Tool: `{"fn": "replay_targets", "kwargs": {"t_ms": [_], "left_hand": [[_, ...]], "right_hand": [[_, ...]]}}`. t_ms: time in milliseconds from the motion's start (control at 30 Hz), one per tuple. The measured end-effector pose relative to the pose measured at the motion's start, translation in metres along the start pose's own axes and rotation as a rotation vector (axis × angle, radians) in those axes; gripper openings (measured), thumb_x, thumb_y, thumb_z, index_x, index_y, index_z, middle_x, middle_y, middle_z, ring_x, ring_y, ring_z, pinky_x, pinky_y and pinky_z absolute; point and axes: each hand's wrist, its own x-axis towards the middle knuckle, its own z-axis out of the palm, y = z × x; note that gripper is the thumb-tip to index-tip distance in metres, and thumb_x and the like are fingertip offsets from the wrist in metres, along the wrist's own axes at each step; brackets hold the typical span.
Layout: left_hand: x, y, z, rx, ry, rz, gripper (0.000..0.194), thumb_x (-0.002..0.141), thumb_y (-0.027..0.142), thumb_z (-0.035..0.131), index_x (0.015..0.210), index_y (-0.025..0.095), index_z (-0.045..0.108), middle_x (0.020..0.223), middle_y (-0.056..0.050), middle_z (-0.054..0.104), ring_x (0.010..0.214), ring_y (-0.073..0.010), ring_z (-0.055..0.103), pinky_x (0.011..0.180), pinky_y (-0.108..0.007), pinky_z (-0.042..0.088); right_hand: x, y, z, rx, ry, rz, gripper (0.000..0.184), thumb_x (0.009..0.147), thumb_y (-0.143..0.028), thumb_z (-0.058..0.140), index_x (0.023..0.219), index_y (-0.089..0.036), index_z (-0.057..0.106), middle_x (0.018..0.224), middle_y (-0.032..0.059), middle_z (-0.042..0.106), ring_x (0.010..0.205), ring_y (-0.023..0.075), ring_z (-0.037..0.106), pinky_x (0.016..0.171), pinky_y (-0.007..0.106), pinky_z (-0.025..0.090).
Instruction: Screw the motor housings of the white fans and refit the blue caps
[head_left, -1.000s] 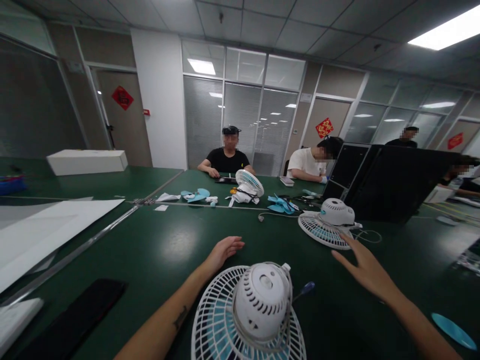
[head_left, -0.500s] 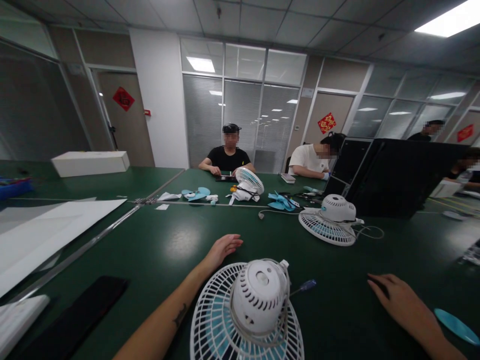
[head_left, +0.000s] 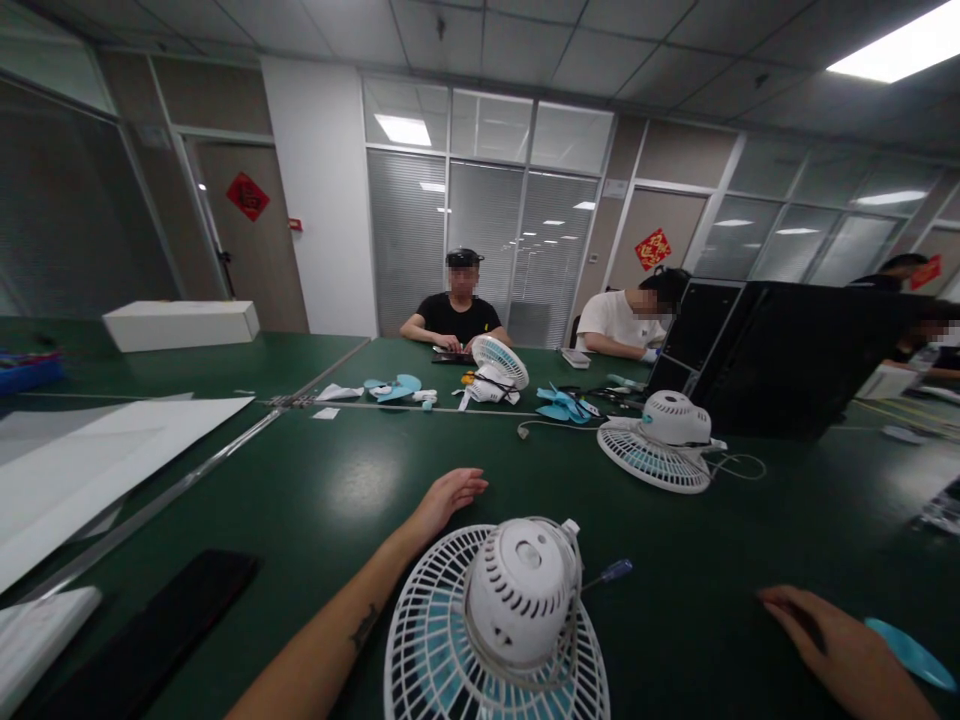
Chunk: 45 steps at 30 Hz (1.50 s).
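A white fan head lies grille-down in front of me, its rounded motor housing upward and a cord wound round it. Pale blue blades show through the grille. My left hand rests on the table just beyond the fan's left side, fingers stretched out and holding nothing. Right of the housing, a screwdriver with a clear blue handle sticks out, its tip hidden behind the fan. My right hand is low at the right, fingers loosely bent, thumb apart, with nothing visible in it. Beside it lies a light blue disc, partly covered by the hand.
Another fan head lies farther off, beside a large black panel. Across the table are a small fan, blue fan blades and a seated person. White sheets and a black flat object lie left.
My right hand has drawn back from near the farther fan, toward me and to the right, down beside the blue disc. My left hand and the near fan have stayed put.
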Motion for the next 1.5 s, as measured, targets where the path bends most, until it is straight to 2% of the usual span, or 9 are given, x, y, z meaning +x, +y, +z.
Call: {"fn": "replay_targets", "kwargs": {"t_ms": [200, 300, 467, 567, 700, 1033, 1233, 1333, 1500], "left_hand": [[-0.004, 0.013, 0.007, 0.122, -0.031, 0.010, 0.058, 0.073, 0.063, 0.062, 0.109, 0.017, 0.065, 0.113, -0.013, 0.071, 0.109, -0.0286, 0.064, 0.085, -0.035, 0.044], [-0.014, 0.033, 0.020, 0.203, -0.062, 0.066, 0.058, 0.077, 0.063, 0.059, 0.113, 0.018, 0.064, 0.117, -0.012, 0.069, 0.112, -0.0287, 0.062, 0.087, -0.036, 0.043], [-0.054, 0.086, 0.052, 0.350, -0.196, 0.166, 0.045, 0.079, 0.049, 0.069, 0.113, 0.019, 0.067, 0.117, -0.009, 0.069, 0.114, -0.0265, 0.059, 0.102, -0.039, 0.038], [-0.080, 0.116, 0.064, 0.661, -0.501, 0.216, 0.045, 0.087, 0.046, 0.062, 0.123, 0.020, 0.062, 0.130, -0.010, 0.062, 0.123, -0.0264, 0.054, 0.107, -0.042, 0.035], [-0.102, 0.140, 0.070, 0.836, -0.711, 0.253, 0.081, 0.063, 0.049, 0.083, 0.133, 0.021, 0.053, 0.137, -0.010, 0.055, 0.128, -0.0307, 0.049, 0.110, -0.044, 0.034], [-0.115, 0.147, 0.081, 1.025, -0.697, 0.234, 0.084, 0.067, 0.036, 0.082, 0.140, 0.018, 0.045, 0.139, -0.012, 0.054, 0.125, -0.0310, 0.051, 0.107, -0.045, 0.038], [-0.120, 0.149, 0.082, 1.064, -0.647, 0.218, 0.077, 0.069, 0.038, 0.080, 0.137, 0.016, 0.050, 0.136, -0.013, 0.056, 0.123, -0.0319, 0.053, 0.107, -0.044, 0.038], [-0.121, 0.149, 0.082, 1.068, -0.649, 0.197, 0.078, 0.069, 0.034, 0.080, 0.138, 0.016, 0.049, 0.137, -0.012, 0.056, 0.125, -0.0316, 0.051, 0.109, -0.043, 0.037], [-0.120, 0.149, 0.082, 1.066, -0.657, 0.232, 0.084, 0.071, 0.028, 0.078, 0.145, 0.019, 0.039, 0.146, -0.012, 0.048, 0.131, -0.0302, 0.047, 0.111, -0.044, 0.034]], "right_hand": [[0.016, -0.078, -0.030, 0.548, -0.027, 0.258, 0.045, 0.060, -0.058, 0.067, 0.084, -0.021, 0.073, 0.080, 0.0119, 0.075, 0.077, 0.0317, 0.073, 0.059, 0.035, 0.060], [0.031, -0.126, -0.043, 0.697, 0.013, 0.227, 0.048, 0.057, -0.057, 0.077, 0.086, -0.019, 0.072, 0.085, 0.0122, 0.075, 0.082, 0.0311, 0.072, 0.061, 0.033, 0.060], [0.046, -0.217, -0.055, 0.832, -0.183, -0.093, 0.044, 0.063, -0.051, 0.082, 0.087, -0.016, 0.071, 0.083, 0.0101, 0.074, 0.077, 0.0232, 0.071, 0.071, 0.034, 0.061], [0.044, -0.269, -0.059, 0.871, -0.342, -0.334, 0.033, 0.072, -0.043, 0.079, 0.089, -0.016, 0.071, 0.079, 0.0077, 0.073, 0.073, 0.0195, 0.071, 0.066, 0.030, 0.060], [0.039, -0.313, -0.059, 0.822, -0.270, -0.641, 0.016, 0.081, -0.027, 0.071, 0.095, -0.017, 0.070, 0.086, 0.0059, 0.072, 0.076, 0.0150, 0.068, 0.063, 0.024, 0.055], [0.034, -0.317, -0.054, 0.557, -0.293, -0.768, 0.054, 0.081, -0.004, 0.063, 0.133, -0.019, 0.057, 0.092, 0.0000, 0.074, 0.082, 0.0119, 0.069, 0.080, 0.024, 0.053], [0.027, -0.319, -0.049, 0.298, -0.137, -0.985, 0.043, 0.094, -0.013, 0.043, 0.136, -0.010, 0.053, 0.088, 0.0080, 0.074, 0.072, 0.0186, 0.067, 0.065, 0.032, 0.052], [0.023, -0.321, -0.054, 0.251, -0.192, -0.947, 0.048, 0.093, -0.014, 0.046, 0.140, -0.013, 0.050, 0.093, 0.0082, 0.074, 0.073, 0.0187, 0.067, 0.067, 0.033, 0.052], [0.018, -0.322, -0.067, 0.227, -0.262, -0.836, 0.049, 0.090, -0.019, 0.053, 0.139, -0.017, 0.051, 0.121, 0.0123, 0.067, 0.106, 0.0244, 0.064, 0.092, 0.043, 0.050]]}}
